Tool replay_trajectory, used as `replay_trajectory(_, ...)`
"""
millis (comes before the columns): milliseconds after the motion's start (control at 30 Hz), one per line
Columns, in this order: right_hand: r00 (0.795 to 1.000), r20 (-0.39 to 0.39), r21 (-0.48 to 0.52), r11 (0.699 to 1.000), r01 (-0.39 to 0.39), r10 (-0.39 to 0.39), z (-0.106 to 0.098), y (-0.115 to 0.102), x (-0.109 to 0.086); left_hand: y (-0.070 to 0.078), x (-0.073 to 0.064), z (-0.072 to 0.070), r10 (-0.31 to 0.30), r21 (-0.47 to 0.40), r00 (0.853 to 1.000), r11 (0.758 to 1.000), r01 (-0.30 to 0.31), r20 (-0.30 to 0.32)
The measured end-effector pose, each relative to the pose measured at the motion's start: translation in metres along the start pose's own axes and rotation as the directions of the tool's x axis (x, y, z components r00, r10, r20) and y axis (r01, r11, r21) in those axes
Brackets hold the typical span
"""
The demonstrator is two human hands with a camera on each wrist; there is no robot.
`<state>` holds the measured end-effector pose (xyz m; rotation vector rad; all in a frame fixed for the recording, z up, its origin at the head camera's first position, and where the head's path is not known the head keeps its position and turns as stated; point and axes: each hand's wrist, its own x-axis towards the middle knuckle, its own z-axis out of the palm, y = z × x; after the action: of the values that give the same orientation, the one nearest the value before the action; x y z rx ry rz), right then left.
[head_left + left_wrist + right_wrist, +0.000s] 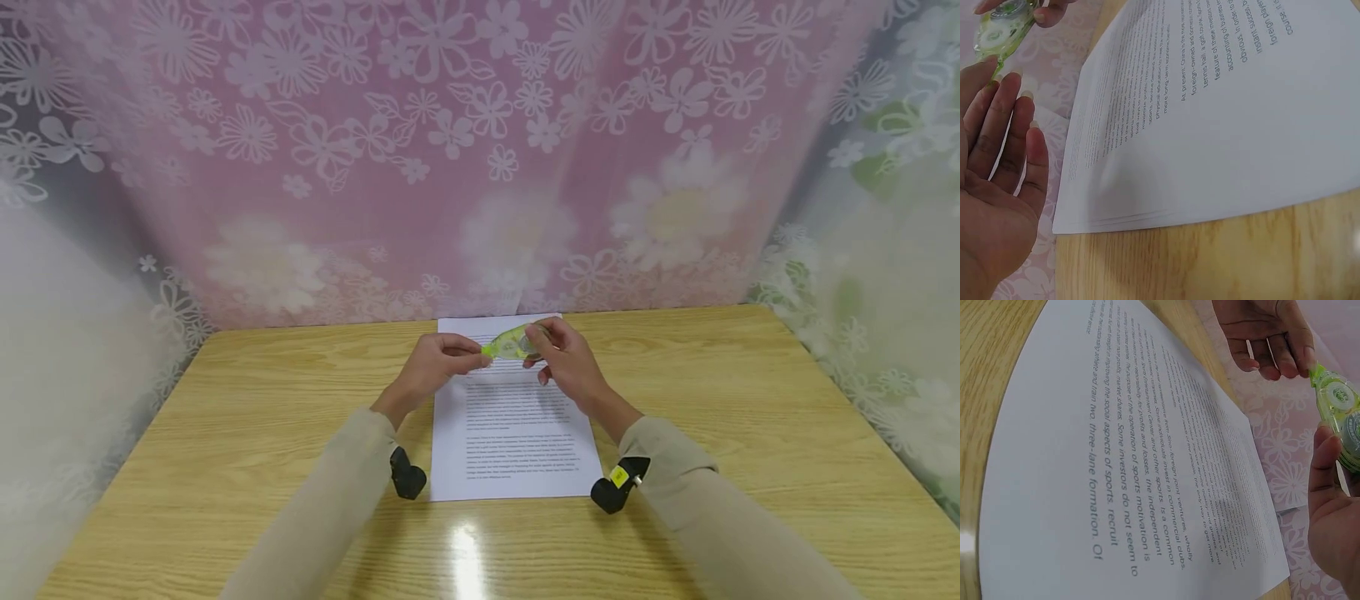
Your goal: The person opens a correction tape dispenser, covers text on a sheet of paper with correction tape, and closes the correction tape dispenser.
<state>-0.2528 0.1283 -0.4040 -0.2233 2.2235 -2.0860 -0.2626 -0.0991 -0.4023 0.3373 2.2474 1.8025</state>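
Note:
Between the two hands, above the printed paper [517, 450], is a green see-through correction tape dispenser [510, 343] with round reels inside. The right hand [567, 362] grips its wide end, thumb on the near side. At the narrow bright-green tip, the left hand [441, 365] pinches with thumb and forefinger. In the left wrist view the other fingers of the left hand [1007, 169] stretch out loosely. The right wrist view shows the dispenser [1341, 403] held off the paper, its tip at the left fingertips. Whether the tip is a cap cannot be told.
The paper, with several lines of text, lies on a wooden table [247, 433] and reaches its back edge. A pink flowered curtain [450, 167] hangs behind, and pale flowered sheets stand at both sides. Black wrist cameras [407, 475] hang close above the table.

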Motion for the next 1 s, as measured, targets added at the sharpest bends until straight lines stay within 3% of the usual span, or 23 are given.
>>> replay_trajectory(167,1.000,0.000,-0.024,1.000,0.004,-0.004,-0.0013,0.0022,-0.0007,-0.0004,0.0006,0.0000,0.004,0.009,1.000,1.000,-0.004,0.002)
replay_trajectory(367,0.994,0.047,-0.119,0.987,0.107,-0.102,0.0003,0.0016,-0.0038,-0.0010,-0.0001,-0.0001,0.001,0.010,1.000,1.000,0.000,-0.010)
replay_trajectory(533,0.982,0.102,-0.259,0.949,0.181,-0.159,-0.0001,0.0006,-0.0070,-0.0005,-0.0010,-0.0014,0.007,0.017,1.000,1.000,-0.007,-0.012)
replay_trajectory(700,0.961,0.146,-0.366,0.890,0.272,-0.234,-0.0013,0.0019,-0.0076,-0.0007,-0.0023,-0.0028,0.000,0.018,1.000,1.000,0.000,-0.014)
replay_trajectory(800,0.943,0.154,-0.468,0.818,0.334,-0.297,-0.0022,0.0016,-0.0083,-0.0004,-0.0029,-0.0031,0.003,0.006,1.000,1.000,-0.003,-0.007)
replay_trajectory(1000,0.888,0.152,-0.725,0.561,0.399,-0.434,-0.0051,0.0002,-0.0101,0.0036,-0.0041,-0.0030,0.010,-0.012,1.000,1.000,-0.010,-0.016)
